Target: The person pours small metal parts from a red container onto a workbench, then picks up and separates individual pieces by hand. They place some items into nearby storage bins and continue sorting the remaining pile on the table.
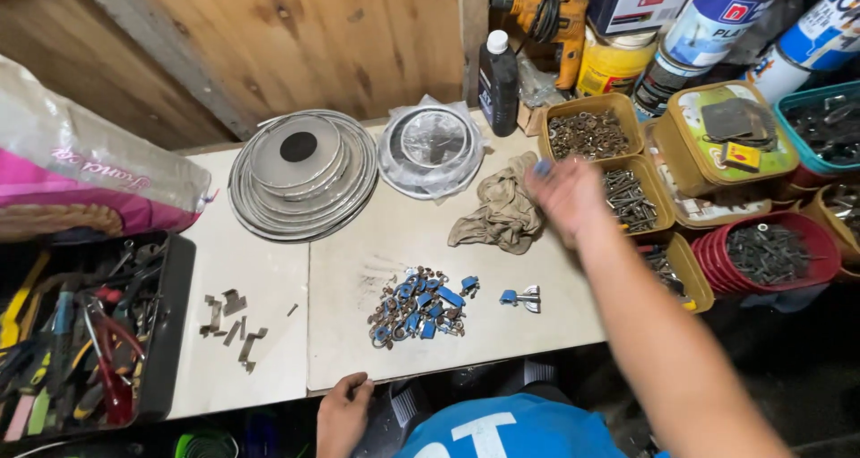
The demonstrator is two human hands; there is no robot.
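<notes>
Looking down from the head cam: the right hand (566, 192) is stretched out over the bench, blurry, fingers loosely spread, holding nothing I can make out. It hovers at the edge of a crumpled beige rag (502, 212), right beside a tub of screws (630, 198). The left hand (343, 413) rests curled on the front edge of the white tabletop (358, 243). Between them sits a heap of blue-and-rusty clamps (421, 306), with a single blue clamp (521, 298) lying just to its right.
</notes>
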